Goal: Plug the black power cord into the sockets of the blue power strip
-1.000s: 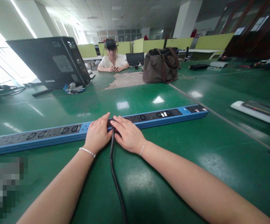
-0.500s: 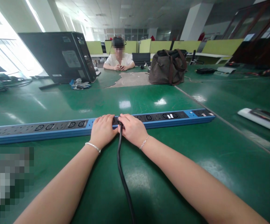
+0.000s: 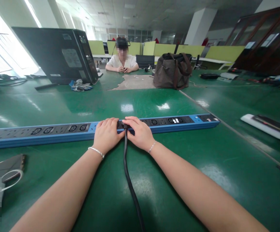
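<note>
A long blue power strip [image 3: 185,128] with black sockets lies across the green table. My left hand [image 3: 107,133] is wrapped over its middle, fingers on top and thumb at the front side. Just right of it, my right hand [image 3: 140,132] holds the black plug [image 3: 125,125] at a socket, with the fingers over the top and the thumb near the front side. How far the plug sits in the socket is hidden. From the plug a thick black cable [image 3: 129,182] runs toward me between my forearms.
Behind stand a black computer case [image 3: 55,56], gloves [image 3: 80,85] and a brown bag [image 3: 171,72]. A person [image 3: 122,61] sits across the table. A white-and-black object [image 3: 263,125] lies right, and a grey flat item [image 3: 5,166] left.
The view has shifted slightly. My right hand's fingers have lifted and spread a little around the plug, showing more of it. My left hand stays on the strip.
</note>
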The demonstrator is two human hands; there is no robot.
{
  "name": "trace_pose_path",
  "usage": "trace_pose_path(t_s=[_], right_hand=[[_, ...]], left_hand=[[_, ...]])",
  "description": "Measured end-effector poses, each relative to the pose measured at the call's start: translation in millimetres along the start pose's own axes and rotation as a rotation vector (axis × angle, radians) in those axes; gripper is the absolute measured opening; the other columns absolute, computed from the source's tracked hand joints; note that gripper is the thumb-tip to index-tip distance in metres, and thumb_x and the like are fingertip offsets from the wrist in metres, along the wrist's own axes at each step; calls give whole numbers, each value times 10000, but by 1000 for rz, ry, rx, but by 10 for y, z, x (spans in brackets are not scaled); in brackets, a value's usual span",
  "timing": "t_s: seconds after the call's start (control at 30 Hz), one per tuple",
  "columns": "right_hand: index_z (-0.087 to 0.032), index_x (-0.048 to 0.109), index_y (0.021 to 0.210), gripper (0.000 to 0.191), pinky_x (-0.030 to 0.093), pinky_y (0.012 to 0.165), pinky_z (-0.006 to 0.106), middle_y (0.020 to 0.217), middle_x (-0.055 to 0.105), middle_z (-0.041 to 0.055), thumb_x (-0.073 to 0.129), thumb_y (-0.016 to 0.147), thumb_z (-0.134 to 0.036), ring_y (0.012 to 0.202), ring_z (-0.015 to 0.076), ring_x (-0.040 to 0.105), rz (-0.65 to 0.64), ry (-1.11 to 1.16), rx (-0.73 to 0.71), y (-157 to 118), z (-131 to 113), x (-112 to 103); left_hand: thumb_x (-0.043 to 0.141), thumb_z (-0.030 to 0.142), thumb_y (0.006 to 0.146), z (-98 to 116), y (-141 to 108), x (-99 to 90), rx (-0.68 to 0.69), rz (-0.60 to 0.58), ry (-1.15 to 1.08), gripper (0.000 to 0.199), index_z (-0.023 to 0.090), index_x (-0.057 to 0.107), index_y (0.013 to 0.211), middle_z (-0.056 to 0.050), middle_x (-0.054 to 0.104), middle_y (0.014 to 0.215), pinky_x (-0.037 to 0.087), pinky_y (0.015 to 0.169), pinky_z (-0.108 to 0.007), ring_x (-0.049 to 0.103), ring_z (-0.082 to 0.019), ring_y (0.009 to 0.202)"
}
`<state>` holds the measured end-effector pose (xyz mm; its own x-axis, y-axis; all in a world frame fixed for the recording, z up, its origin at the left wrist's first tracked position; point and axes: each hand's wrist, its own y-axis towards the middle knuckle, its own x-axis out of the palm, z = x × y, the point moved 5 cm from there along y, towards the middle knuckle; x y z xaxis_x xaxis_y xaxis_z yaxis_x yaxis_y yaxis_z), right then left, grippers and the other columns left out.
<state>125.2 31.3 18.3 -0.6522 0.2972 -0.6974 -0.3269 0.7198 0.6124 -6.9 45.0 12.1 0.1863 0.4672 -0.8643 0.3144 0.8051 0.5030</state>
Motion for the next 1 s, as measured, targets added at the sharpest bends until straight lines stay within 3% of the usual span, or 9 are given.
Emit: trace_pose_path(t_s=[0.13,0.57,0.8,1.0], right_hand=[[-202,569,1247,383,420,995,322,1285,590,47,501,871,-220,1176,167,526,-25,-45,26,40,13,48],[-204,675,1085,299,426,963,335,1121,686,25,501,846,-159,1042,182,583,9,-77,48,140,29,38],[-273,612,1117,304,451,885,340,1076,686,-7,480,860,-177,968,189,596,-60,-113,117,132,44,56],[-265,593,1114,295,445,854,328,1057,691,-8,450,874,-169,954,191,612,-35,-106,125,113,71,70]], left_hand=[[489,404,821,-1,13,-1,-16,-13,-12,443,117,574,1147,-148,647,1141,390,945,-421,574,-300,1083],[484,450,828,-2,12,11,-35,-4,-27,467,121,576,1146,-143,647,1142,381,955,-416,569,-299,1086],[486,475,826,-6,11,11,-34,7,-31,479,124,578,1139,-141,646,1142,376,957,-414,570,-300,1089],[504,489,815,-14,14,10,-23,21,-33,491,123,581,1133,-135,652,1125,383,945,-410,576,-299,1075]])
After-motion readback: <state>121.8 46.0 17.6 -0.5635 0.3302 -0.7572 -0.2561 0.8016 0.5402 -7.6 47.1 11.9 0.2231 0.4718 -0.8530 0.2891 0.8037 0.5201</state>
